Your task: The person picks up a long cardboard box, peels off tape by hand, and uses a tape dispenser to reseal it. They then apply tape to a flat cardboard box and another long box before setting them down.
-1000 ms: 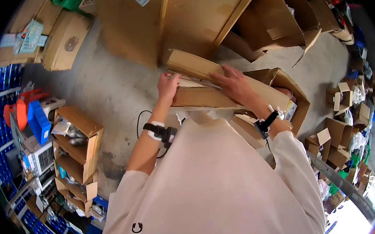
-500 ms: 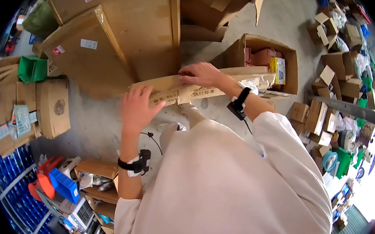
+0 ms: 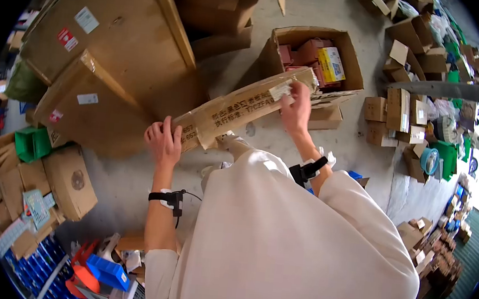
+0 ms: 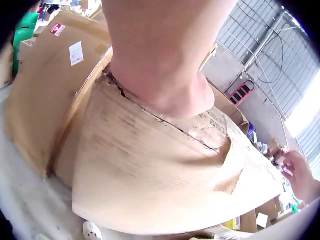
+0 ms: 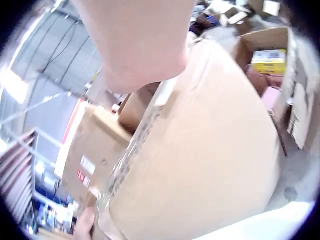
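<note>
A long, narrow cardboard carton (image 3: 237, 105) with printed lettering along its upper side lies in front of me, slanting up to the right. My left hand (image 3: 163, 143) grips its left end, fingers over the top edge. In the left wrist view, the carton's broad side (image 4: 150, 170) shows a torn seam and a loose flap. Near the taped right end is my right hand (image 3: 296, 110), fingers bent beside a pale label (image 3: 280, 90). I cannot tell whether these fingers hold anything. In the right wrist view, that hand's wrist hides its fingers above the carton edge (image 5: 142, 135).
Behind the carton's right end stands an open box (image 3: 355, 63) with reddish packages and a yellow box (image 3: 332, 65). Large flat cartons (image 3: 113, 30) lean at the upper left. Smaller boxes (image 3: 397, 109) stand right; a green bin (image 3: 32, 144) sits left.
The carton has turned so its printed side faces up. My left hand has moved onto its left end; my right hand has slid rightward, fingers now bent. The head view has shifted.
</note>
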Tool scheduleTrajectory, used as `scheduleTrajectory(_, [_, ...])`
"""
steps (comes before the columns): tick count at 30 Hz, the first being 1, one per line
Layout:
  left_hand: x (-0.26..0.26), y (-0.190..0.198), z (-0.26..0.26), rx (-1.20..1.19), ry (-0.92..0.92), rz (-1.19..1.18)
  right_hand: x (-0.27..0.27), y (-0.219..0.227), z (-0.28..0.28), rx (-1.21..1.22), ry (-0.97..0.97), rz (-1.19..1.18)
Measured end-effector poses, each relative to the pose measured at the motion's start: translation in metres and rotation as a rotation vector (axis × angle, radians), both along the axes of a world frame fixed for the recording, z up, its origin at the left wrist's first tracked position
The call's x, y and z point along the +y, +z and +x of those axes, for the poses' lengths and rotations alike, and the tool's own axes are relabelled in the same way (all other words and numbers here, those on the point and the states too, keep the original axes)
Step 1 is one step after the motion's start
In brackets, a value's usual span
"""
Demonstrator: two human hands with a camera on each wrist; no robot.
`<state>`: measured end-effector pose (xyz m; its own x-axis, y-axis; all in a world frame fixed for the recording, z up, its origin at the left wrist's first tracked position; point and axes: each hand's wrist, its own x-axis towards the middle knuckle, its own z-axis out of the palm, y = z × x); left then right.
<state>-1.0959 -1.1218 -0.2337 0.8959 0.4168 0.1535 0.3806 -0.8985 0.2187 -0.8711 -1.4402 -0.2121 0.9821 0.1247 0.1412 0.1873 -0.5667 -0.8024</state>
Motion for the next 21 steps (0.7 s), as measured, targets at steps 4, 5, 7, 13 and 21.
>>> scheduleTrajectory(4, [0.005, -0.001, 0.002, 0.034, -0.045, 0.0, -0.049, -0.02, 0.003, 0.062, -0.137, -0.098])
scheduleTrajectory(5, [0.007, -0.001, 0.004, 0.046, -0.053, 0.012, -0.05, -0.017, 0.002, -0.044, -0.07, -0.156])
scheduleTrajectory(7, [0.008, -0.003, 0.004, 0.005, -0.077, 0.044, -0.044, -0.005, -0.003, -0.185, 0.058, -0.226])
scheduleTrajectory(13, [0.011, 0.0, 0.006, 0.039, -0.087, 0.06, -0.019, -0.009, 0.015, -0.254, 0.228, -0.263])
scheduleTrajectory(21, [0.011, -0.002, 0.009, -0.018, -0.048, -0.002, -0.008, 0.006, 0.0, -0.14, 0.464, -0.239])
